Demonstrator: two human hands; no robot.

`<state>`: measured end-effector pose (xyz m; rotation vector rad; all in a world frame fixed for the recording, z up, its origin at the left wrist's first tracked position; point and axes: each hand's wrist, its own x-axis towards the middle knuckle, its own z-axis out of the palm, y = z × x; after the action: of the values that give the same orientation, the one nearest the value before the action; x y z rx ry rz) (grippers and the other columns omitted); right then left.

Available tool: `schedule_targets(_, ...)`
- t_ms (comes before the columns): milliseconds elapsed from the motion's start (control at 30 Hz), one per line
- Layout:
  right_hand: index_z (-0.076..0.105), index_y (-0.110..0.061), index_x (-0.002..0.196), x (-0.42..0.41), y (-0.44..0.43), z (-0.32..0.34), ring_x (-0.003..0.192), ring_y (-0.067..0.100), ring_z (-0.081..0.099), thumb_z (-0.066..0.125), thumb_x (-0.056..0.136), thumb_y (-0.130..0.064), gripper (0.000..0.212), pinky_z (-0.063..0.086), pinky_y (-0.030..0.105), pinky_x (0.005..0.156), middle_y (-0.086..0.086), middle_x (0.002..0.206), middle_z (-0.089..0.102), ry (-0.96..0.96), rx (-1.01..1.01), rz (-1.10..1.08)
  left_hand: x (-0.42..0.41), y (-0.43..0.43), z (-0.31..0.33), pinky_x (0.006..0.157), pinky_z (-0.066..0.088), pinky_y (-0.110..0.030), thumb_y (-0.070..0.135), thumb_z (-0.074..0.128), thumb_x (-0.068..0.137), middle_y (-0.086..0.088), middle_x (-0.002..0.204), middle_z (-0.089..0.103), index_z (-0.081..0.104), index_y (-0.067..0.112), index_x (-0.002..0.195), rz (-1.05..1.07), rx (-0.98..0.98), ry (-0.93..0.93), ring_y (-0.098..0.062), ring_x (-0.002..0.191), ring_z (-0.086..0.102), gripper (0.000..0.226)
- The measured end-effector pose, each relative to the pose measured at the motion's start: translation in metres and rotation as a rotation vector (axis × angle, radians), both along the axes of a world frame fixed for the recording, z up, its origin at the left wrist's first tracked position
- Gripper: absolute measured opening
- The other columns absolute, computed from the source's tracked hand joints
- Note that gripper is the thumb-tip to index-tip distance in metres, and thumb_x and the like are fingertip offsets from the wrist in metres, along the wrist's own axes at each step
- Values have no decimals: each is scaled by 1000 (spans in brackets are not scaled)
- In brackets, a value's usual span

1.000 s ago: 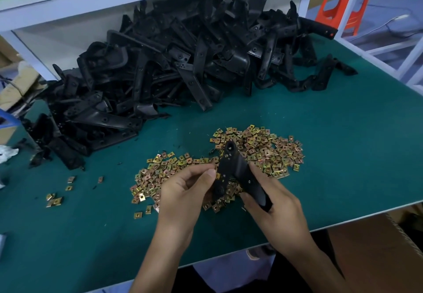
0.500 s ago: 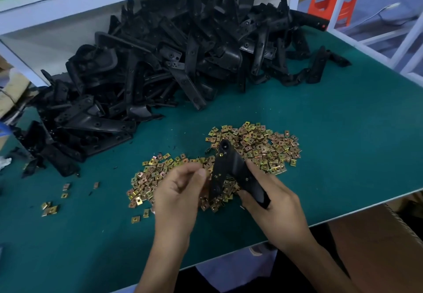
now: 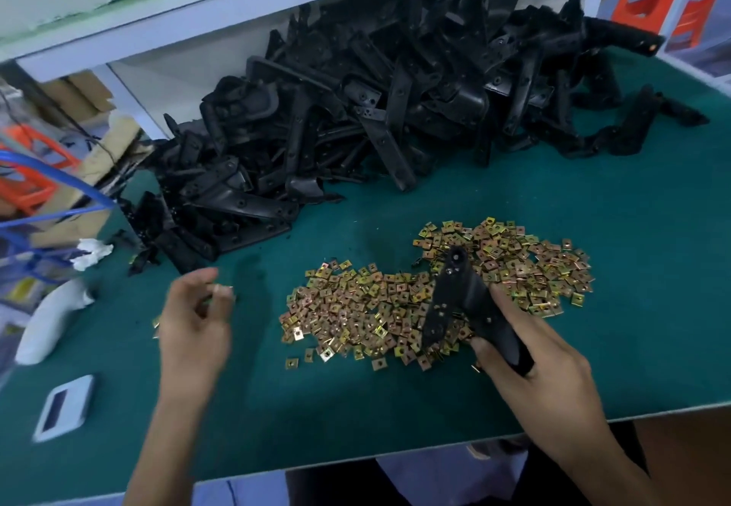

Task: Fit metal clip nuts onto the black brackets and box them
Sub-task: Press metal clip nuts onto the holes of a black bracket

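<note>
Near the left front corner of the desk [image 3: 652,252] a small white gadget [image 3: 65,406] is seen lying flat, and a white bundle [image 3: 51,319] is set behind it along the left edge. The left hand [image 3: 194,327] is held above the desk, just left of the nuts. It is blurred and its fingers are loosely bent, so whether a nut is pinched at the fingertips cannot be told. Along the far edge a large tangled heap of black brackets [image 3: 375,110] is piled, and none is visibly fitted. In front of the heap, toward the middle, a wide scatter of metal clip nuts [image 3: 356,307] is spread. One bracket [image 3: 455,296] is gripped at its lower end by the right hand [image 3: 546,383] and held tilted over the nuts. Whether a nut has been seated on it cannot be made out. No box of finished pieces is shown, so the work is judged far from done, with most brackets yet to be fitted and boxed. Bare green surface is offered along the front edge and the right side for moving, while the far edge is crowded by the heap.
</note>
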<state>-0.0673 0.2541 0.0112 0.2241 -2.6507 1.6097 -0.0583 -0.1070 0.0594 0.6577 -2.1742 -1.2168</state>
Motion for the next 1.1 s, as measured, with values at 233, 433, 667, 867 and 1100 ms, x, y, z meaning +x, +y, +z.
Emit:
schedule_targets(233, 32, -67, 137, 1, -1, -1, 100, -10, 56, 61, 86, -52, 61, 44, 13, 74, -29, 109, 58, -1, 5, -18, 11, -92, -21, 94, 47, -51, 9, 60, 97, -18, 119, 70, 58, 14, 118, 239, -289, -401, -41, 111, 64, 22)
schedule_targets(433, 33, -70, 136, 2, 0, -2, 109, -3, 59, 68, 90, -43, 64, 50, 30, 82, -40, 120, 52, -45, 2, -8, 4, -80, -16, 85, 51, -51, 24, 72, 93, -19, 105, 73, 74, 17, 107, 251, -427, -522, -45, 99, 65, 16)
schedule_targets(667, 31, -73, 132, 2, -2, 0, 105, -4, 58, 67, 90, -44, 62, 51, 32, 77, -37, 114, 55, -35, 31, -14, -33, 18, -4, 83, 49, -29, 27, 65, 98, 5, 105, 74, 74, 18, 103, -134, -451, -282, -17, 95, 68, 14)
schedule_targets(867, 34, -66, 136, 3, -2, 0, 105, -9, 56, 72, 90, -35, 67, 51, 31, 78, -34, 114, 58, -32, 23, -46, -88, 98, -9, 92, 46, -30, 32, 66, 97, -2, 105, 69, 74, 16, 111, -519, -575, -363, -20, 103, 60, 23)
schedule_targets(1100, 32, -65, 135, 2, -2, 3, 105, 2, 59, 71, 92, -34, 66, 51, 32, 84, -31, 118, 57, -30, 26, -37, -115, 99, -12, 69, 42, -28, 37, 68, 95, 11, 82, 63, 64, 27, 81, -487, -451, -607, -8, 79, 59, 17)
